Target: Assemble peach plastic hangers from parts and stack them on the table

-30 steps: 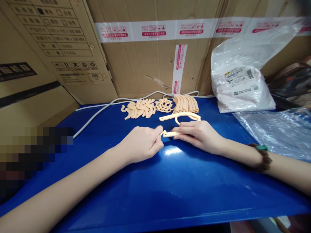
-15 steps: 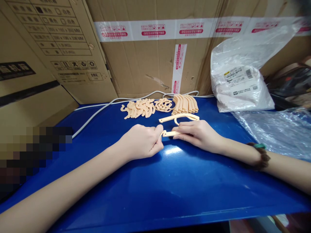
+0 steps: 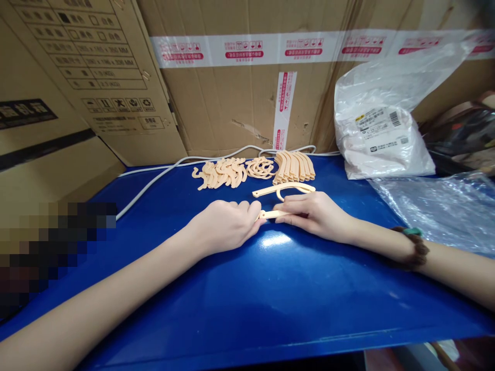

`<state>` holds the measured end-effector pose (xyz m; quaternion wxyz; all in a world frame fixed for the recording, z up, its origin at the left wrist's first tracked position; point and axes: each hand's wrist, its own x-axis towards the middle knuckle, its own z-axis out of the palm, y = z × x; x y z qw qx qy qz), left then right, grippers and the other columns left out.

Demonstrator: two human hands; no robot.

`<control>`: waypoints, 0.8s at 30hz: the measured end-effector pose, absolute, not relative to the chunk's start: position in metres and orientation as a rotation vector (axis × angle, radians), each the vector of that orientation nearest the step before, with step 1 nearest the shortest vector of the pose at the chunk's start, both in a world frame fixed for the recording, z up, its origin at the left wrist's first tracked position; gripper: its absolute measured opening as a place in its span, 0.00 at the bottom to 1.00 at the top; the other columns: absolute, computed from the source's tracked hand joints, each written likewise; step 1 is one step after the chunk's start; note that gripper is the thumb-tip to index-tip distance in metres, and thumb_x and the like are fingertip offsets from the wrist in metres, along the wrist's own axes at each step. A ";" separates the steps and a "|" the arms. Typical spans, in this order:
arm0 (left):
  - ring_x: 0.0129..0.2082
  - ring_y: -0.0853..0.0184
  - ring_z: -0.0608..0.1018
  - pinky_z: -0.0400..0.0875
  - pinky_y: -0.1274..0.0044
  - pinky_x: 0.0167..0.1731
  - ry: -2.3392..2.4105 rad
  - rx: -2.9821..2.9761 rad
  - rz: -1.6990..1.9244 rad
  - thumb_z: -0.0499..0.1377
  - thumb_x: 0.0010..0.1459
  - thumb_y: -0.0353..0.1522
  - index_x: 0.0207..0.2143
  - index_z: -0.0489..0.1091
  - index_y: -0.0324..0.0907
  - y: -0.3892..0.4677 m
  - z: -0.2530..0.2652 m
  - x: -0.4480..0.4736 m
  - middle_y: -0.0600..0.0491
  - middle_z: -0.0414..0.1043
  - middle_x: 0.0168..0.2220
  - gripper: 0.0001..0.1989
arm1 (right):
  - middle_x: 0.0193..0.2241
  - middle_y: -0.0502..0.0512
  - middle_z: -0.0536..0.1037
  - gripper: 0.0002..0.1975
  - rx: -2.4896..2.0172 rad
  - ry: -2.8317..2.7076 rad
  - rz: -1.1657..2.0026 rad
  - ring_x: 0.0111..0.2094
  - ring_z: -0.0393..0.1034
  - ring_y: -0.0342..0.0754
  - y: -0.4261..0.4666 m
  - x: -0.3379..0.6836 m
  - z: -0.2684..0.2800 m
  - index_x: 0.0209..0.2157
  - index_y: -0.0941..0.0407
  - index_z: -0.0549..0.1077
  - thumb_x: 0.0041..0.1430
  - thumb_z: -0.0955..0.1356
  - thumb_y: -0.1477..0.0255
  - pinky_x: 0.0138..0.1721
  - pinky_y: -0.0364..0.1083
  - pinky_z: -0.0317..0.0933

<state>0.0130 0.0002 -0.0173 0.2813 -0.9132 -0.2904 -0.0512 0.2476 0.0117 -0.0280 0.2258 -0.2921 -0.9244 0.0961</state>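
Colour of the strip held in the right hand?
Pale cream strip, clearest in the head view.

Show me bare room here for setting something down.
Free: glossy blue table between left hand, right hand and near edge; also between left forearm and white cable. Crowded: its back, with cream S-shaped hooks, rings and curved bars; its right, under clear plastic sheeting.

Tabletop (image 3: 247,304): smooth, glossy | held strip (image 3: 269,214): smooth, plastic-looking | box (image 3: 232,98): matt, scuffed cardboard | white bag (image 3: 381,136): crinkled, shiny plastic | clear sheet (image 3: 444,206): wrinkled, glossy film
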 end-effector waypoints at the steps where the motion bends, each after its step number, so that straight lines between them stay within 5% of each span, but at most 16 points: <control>1: 0.18 0.65 0.74 0.46 0.75 0.16 -0.764 -2.424 -0.141 0.42 0.69 0.36 0.29 0.63 0.40 0.000 -0.017 0.013 0.52 0.70 0.21 0.18 | 0.35 0.55 0.79 0.15 -0.803 -2.548 0.285 0.33 0.72 0.44 0.012 0.248 -0.028 0.45 0.58 0.77 0.67 0.63 0.65 0.35 0.42 0.60; 17: 0.17 0.68 0.69 0.49 0.74 0.17 -0.643 -2.259 -0.255 0.46 0.68 0.34 0.26 0.65 0.40 -0.005 -0.013 0.013 0.53 0.66 0.19 0.18 | 0.33 0.55 0.80 0.14 -0.823 -2.452 0.726 0.32 0.69 0.45 0.018 0.250 -0.026 0.41 0.59 0.78 0.64 0.66 0.64 0.34 0.44 0.59; 24: 0.17 0.67 0.69 0.48 0.74 0.18 -0.651 -2.318 -0.280 0.47 0.67 0.34 0.24 0.64 0.41 -0.004 -0.014 0.013 0.54 0.66 0.19 0.17 | 0.32 0.54 0.78 0.14 -0.805 -2.509 0.602 0.30 0.67 0.44 0.017 0.250 -0.026 0.44 0.58 0.78 0.65 0.65 0.65 0.33 0.43 0.58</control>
